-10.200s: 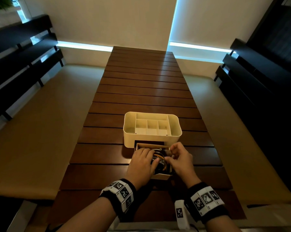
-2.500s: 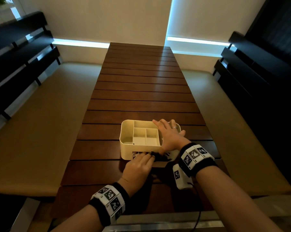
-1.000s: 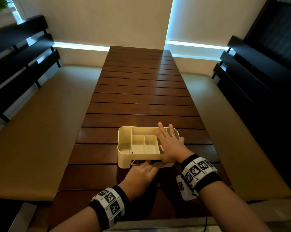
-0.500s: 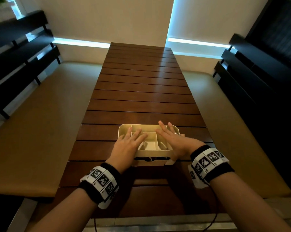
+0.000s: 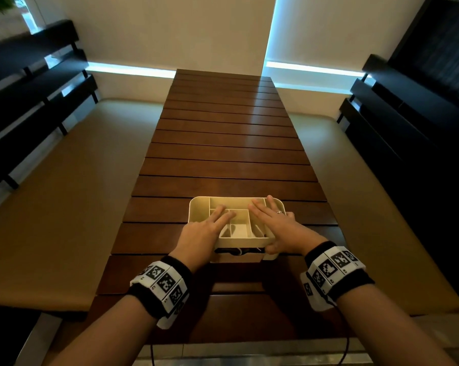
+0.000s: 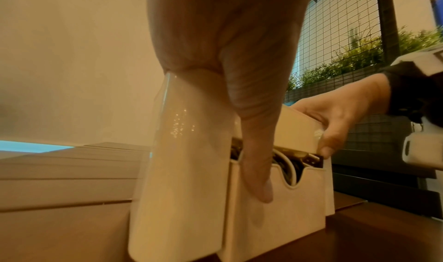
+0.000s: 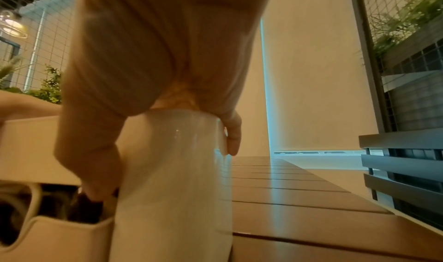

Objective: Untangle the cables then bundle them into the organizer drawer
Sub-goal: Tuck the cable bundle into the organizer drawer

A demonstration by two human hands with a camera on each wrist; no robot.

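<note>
The cream organizer point(image 5: 200, 205) stands on the wooden table point(image 5: 231, 154) near me. My left hand point(image 5: 204, 231) lies on its top left with straight fingers, and the left thumb point(image 6: 256, 171) presses the drawer point(image 6: 275, 209) front. My right hand point(image 5: 273, 223) lies flat on the top right. Its thumb point(image 7: 91, 171) reaches down to the drawer's point(image 7: 59, 234) upper right corner. The drawer point(image 5: 239, 258) sticks out only slightly. Dark and white cables point(image 5: 236, 250) show in the narrow gap, also visible as coiled cables point(image 6: 285, 163) behind the notch.
Padded benches point(image 5: 64, 194) run along both sides of the table, with dark slatted backrests point(image 5: 25, 101) behind them. A wall point(image 5: 170, 30) closes the far end. The top compartments point(image 5: 239, 229) of the organizer hold nothing.
The drawer with the cables has slid almost fully in. My left hand has moved from the drawer front up onto the organizer's top; the right hand stays on top.
</note>
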